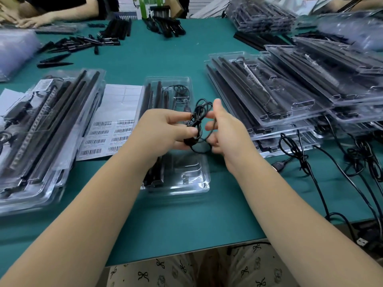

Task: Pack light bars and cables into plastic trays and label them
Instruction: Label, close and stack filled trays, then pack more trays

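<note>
Hiding the tray's [187, 183] middle, both hands [165, 129] [226, 129] gripping coiled cable [196, 121]

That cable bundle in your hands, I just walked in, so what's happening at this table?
Both hands, left and right, hold a coiled black cable above an open plastic tray with black light bars already in it. A barcode label sheet lies to its left; filled trays are stacked on the right.

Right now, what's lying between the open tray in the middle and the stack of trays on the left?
A barcode label sheet lies flat between the open tray and the left stack, shown in the head view.
</note>
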Available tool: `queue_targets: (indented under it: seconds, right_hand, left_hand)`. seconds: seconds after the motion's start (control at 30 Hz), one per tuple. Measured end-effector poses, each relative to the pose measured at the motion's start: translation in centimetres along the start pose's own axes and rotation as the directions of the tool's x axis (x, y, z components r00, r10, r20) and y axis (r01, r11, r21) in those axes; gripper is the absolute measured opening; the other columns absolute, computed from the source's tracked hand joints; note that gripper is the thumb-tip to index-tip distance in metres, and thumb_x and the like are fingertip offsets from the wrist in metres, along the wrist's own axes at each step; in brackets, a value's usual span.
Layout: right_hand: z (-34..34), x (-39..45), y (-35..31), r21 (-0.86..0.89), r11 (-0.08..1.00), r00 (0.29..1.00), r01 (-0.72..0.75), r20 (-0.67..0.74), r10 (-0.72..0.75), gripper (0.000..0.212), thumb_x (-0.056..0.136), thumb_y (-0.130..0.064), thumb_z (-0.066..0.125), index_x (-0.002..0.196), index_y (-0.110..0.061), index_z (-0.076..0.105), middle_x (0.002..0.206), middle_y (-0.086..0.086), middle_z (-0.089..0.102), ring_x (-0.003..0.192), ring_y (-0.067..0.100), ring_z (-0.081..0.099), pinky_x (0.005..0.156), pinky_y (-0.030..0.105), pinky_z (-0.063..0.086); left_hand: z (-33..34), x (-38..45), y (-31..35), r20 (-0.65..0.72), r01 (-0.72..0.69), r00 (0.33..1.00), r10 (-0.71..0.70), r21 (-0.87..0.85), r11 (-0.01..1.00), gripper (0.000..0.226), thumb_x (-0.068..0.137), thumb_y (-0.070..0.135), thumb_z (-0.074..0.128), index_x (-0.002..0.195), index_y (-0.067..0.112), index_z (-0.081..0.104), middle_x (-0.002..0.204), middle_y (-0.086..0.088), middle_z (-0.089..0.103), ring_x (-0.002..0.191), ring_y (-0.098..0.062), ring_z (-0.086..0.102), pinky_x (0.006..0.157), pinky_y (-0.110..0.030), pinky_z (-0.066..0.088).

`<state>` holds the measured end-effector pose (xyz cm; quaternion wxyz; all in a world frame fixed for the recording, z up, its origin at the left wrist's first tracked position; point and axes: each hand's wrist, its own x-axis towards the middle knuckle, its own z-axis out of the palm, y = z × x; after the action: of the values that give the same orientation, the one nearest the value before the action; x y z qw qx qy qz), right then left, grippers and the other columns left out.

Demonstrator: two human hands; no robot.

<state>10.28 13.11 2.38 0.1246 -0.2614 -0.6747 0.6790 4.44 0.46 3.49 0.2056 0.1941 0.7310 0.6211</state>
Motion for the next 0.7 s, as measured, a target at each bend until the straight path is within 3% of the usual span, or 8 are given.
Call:
queue_targets:
  seconds: [0.1, 0.2, 0.3, 0.37, 0.5, 0.57, 0.7]
  right_hand:
    - [-0.9, -0.2, 0.1, 0.029, 0.998, 0.998, -0.054, -0.011, 0.054, 0.031, 0.089, -0.053, 0.051, 0.091, -0.023, 0.060, 0.083, -0.006, 0.052, 0.051, 0.004, 0.047, 0.036, 0.017, 0.034]
    - [-1.6, -0.6, 0.0, -0.042, 0.986, 0.986, -0.162, 0.026, 0.164, 0.053, 0.083, -0.064, 0.050, 0.107, -0.017, 0.060, 0.096, -0.002, 0.060, 0.074, 0.013, 0.061, 0.039, 0.019, 0.043]
    - [-1.6, -0.8, -0.2, -0.170, 0.969, 0.975, -0.181, 0.097, 0.199, 0.063, 0.081, -0.068, 0.047, 0.105, -0.011, 0.059, 0.092, 0.003, 0.064, 0.064, 0.015, 0.062, 0.039, 0.021, 0.043]
    - [-1.8, -0.7, -0.1, -0.263, 0.959, 0.990, -0.106, 0.065, 0.127, 0.057, 0.082, -0.065, 0.050, 0.092, -0.012, 0.065, 0.074, 0.000, 0.065, 0.048, 0.011, 0.055, 0.038, 0.019, 0.039]
    - [-2.0, -0.3, 0.4, -0.176, 0.984, 0.999, 0.028, 0.021, -0.025, 0.027, 0.089, -0.033, 0.060, 0.074, -0.013, 0.067, 0.062, 0.000, 0.063, 0.039, 0.008, 0.045, 0.037, 0.018, 0.037]
    - [-1.8, -0.2, 0.6, -0.104, 0.989, 0.994, 0.107, 0.021, -0.105, 0.022, 0.088, -0.014, 0.059, 0.068, -0.018, 0.067, 0.057, -0.003, 0.060, 0.039, 0.006, 0.043, 0.037, 0.017, 0.036]
    - [-1.6, 0.4, 1.0, -0.011, 0.987, 0.987, 0.158, 0.013, -0.158, 0.019, 0.087, -0.005, 0.060, 0.081, -0.022, 0.065, 0.055, -0.001, 0.060, 0.041, 0.006, 0.048, 0.039, 0.018, 0.042]
  left_hand:
    - [-0.4, 0.0, 0.2, -0.014, 0.013, 1.000, -0.014, -0.099, 0.995, 0.029, 0.078, -0.004, 0.071, 0.072, 0.023, 0.073, 0.075, -0.004, 0.074, 0.068, -0.017, 0.072, 0.059, -0.023, 0.056]
    - [-0.5, -0.1, 0.3, -0.023, -0.001, 1.000, -0.002, -0.130, 0.992, 0.037, 0.079, -0.006, 0.069, 0.061, 0.026, 0.075, 0.072, -0.002, 0.074, 0.066, -0.016, 0.072, 0.058, -0.022, 0.056]
    - [-0.4, -0.1, 0.4, -0.014, -0.016, 1.000, 0.014, -0.140, 0.990, 0.041, 0.080, -0.006, 0.068, 0.061, 0.029, 0.076, 0.073, -0.002, 0.074, 0.067, -0.015, 0.072, 0.058, -0.021, 0.056]
    - [-0.5, -0.2, 0.4, -0.017, -0.014, 1.000, 0.012, -0.141, 0.990, 0.042, 0.081, -0.006, 0.068, 0.060, 0.030, 0.076, 0.072, -0.002, 0.074, 0.068, -0.016, 0.072, 0.058, -0.021, 0.056]
    - [-0.1, -0.2, 0.2, -0.043, -0.006, 0.999, 0.001, -0.119, 0.993, 0.031, 0.079, -0.005, 0.071, 0.078, 0.026, 0.069, 0.071, -0.003, 0.074, 0.070, -0.016, 0.072, 0.059, -0.022, 0.057]
    - [0.1, -0.3, 0.2, -0.028, 0.001, 1.000, -0.004, -0.099, 0.995, 0.030, 0.078, -0.004, 0.072, 0.086, 0.024, 0.065, 0.073, -0.001, 0.074, 0.072, -0.015, 0.073, 0.061, -0.022, 0.057]
    - [0.4, -0.4, 0.3, -0.027, -0.026, 0.999, 0.024, -0.072, 0.997, 0.032, 0.078, -0.002, 0.073, 0.089, 0.028, 0.066, 0.074, 0.001, 0.074, 0.074, -0.013, 0.072, 0.062, -0.021, 0.057]
